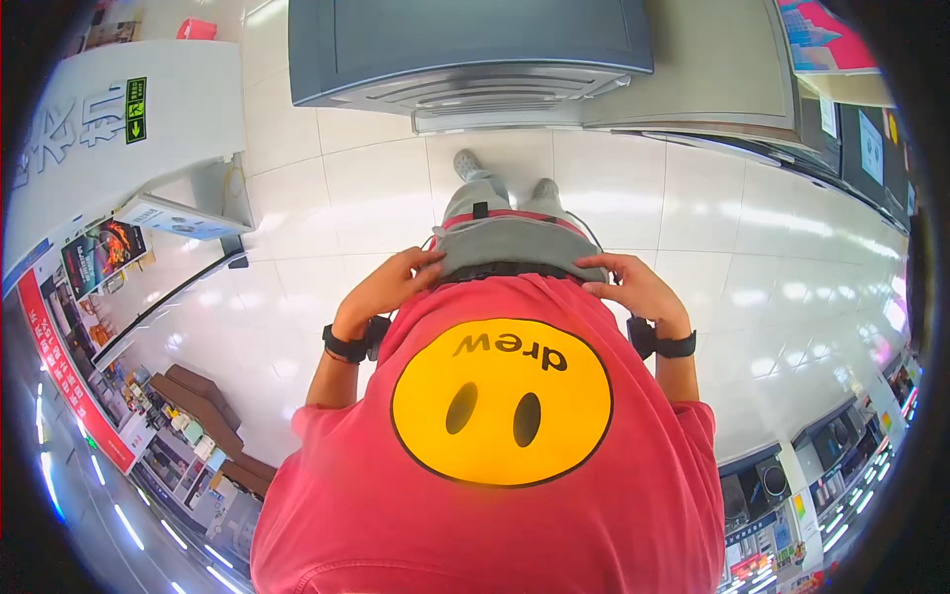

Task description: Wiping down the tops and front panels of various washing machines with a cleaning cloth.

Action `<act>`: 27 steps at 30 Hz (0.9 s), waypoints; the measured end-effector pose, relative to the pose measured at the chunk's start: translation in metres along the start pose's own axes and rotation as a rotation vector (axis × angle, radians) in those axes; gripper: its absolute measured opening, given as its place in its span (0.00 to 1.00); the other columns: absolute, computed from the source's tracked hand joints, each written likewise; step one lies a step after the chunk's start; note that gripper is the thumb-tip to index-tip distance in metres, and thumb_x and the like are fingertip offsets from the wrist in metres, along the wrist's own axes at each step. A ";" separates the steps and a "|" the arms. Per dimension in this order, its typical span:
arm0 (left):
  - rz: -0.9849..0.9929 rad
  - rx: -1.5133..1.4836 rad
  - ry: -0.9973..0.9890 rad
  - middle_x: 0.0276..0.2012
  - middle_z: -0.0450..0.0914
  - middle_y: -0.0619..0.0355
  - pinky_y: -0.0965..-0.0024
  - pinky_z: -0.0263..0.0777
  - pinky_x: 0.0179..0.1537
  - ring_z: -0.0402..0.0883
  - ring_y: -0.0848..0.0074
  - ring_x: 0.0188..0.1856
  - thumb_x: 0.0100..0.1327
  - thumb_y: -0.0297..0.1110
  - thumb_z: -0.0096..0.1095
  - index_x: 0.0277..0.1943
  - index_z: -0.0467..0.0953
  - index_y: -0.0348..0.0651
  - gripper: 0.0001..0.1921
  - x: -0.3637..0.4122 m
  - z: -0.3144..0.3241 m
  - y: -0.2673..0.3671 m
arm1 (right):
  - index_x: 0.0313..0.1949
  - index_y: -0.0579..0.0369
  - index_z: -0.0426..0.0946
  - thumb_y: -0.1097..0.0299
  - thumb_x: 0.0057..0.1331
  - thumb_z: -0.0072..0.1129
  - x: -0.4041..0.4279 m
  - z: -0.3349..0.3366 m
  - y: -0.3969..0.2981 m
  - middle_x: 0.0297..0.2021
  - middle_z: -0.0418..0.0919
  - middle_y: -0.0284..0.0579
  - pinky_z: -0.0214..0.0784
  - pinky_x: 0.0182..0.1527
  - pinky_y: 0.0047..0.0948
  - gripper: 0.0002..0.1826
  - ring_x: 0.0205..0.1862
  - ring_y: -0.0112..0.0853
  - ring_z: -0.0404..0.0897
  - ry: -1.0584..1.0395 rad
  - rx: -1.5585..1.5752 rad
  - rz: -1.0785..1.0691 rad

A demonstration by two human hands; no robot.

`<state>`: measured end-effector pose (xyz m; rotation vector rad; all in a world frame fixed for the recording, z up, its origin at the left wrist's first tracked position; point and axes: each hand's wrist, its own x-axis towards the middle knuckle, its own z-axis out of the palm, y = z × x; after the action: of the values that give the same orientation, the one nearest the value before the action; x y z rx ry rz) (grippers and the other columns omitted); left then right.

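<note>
Across my waist sits a grey fabric waist bag with a black strap, worn over my red T-shirt. At the bag's left end is my left hand, thumb and fingers touching its edge. My right hand rests its fingertips on the opposite end; whether either hand grips the fabric cannot be told. Each wrist carries a black strap with a dark device on its inner side. Below the bag my grey trousers and grey clogs show on the floor.
Just ahead of my feet stands a large grey appliance with a slatted lower panel. A beige cabinet adjoins it at the right. To the left are a white partition and a display stand. Pale floor tiles surround me, with shop displays farther out.
</note>
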<state>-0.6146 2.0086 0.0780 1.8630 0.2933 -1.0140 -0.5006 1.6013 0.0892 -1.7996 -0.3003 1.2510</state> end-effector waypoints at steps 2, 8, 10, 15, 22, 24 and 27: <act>-0.020 0.001 -0.050 0.52 0.83 0.50 0.67 0.77 0.49 0.81 0.72 0.42 0.76 0.42 0.66 0.71 0.76 0.39 0.26 -0.004 -0.001 0.008 | 0.59 0.57 0.84 0.67 0.68 0.68 0.000 -0.002 -0.008 0.48 0.87 0.44 0.73 0.52 0.29 0.21 0.47 0.31 0.83 -0.012 0.150 0.155; 0.175 0.045 0.111 0.44 0.82 0.53 0.68 0.75 0.44 0.78 0.71 0.41 0.71 0.34 0.70 0.62 0.83 0.41 0.19 0.011 0.000 -0.011 | 0.51 0.56 0.87 0.69 0.68 0.67 0.010 0.003 0.018 0.42 0.84 0.45 0.70 0.52 0.32 0.13 0.47 0.36 0.78 0.284 -0.179 -0.031; 0.165 0.103 0.199 0.41 0.81 0.51 0.66 0.75 0.43 0.78 0.67 0.40 0.69 0.33 0.71 0.57 0.86 0.40 0.16 0.014 -0.003 0.007 | 0.50 0.56 0.87 0.69 0.68 0.67 0.019 0.003 0.023 0.41 0.82 0.45 0.70 0.51 0.33 0.12 0.46 0.38 0.77 0.415 -0.215 -0.082; 0.465 0.182 0.604 0.39 0.78 0.53 0.66 0.71 0.40 0.73 0.68 0.37 0.67 0.30 0.72 0.44 0.86 0.35 0.08 0.038 -0.023 0.028 | 0.46 0.59 0.85 0.69 0.66 0.69 0.048 -0.020 0.003 0.47 0.78 0.49 0.69 0.54 0.42 0.11 0.50 0.47 0.75 0.779 -0.434 -0.289; 0.482 0.340 0.975 0.38 0.79 0.49 0.64 0.69 0.38 0.74 0.64 0.36 0.67 0.38 0.74 0.46 0.85 0.33 0.14 0.082 -0.104 0.102 | 0.48 0.58 0.83 0.63 0.69 0.68 0.120 -0.105 -0.079 0.48 0.78 0.49 0.70 0.53 0.45 0.14 0.51 0.49 0.75 1.003 -0.600 -0.541; 0.502 0.389 1.026 0.40 0.81 0.48 0.62 0.71 0.40 0.76 0.62 0.38 0.67 0.38 0.74 0.48 0.84 0.34 0.15 0.108 -0.130 0.110 | 0.51 0.57 0.82 0.62 0.69 0.68 0.148 -0.126 -0.099 0.50 0.78 0.49 0.70 0.54 0.46 0.16 0.52 0.50 0.75 1.022 -0.606 -0.549; 0.641 0.644 1.277 0.52 0.82 0.44 0.56 0.74 0.54 0.80 0.53 0.53 0.69 0.36 0.71 0.58 0.82 0.36 0.19 0.141 -0.140 0.131 | 0.59 0.57 0.78 0.61 0.71 0.66 0.189 -0.136 -0.120 0.58 0.77 0.51 0.70 0.59 0.49 0.21 0.58 0.51 0.74 1.338 -0.894 -0.599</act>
<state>-0.3771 2.0279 0.0821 2.7103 0.0569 0.7063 -0.2661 1.7168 0.0761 -2.5510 -0.5726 -0.7356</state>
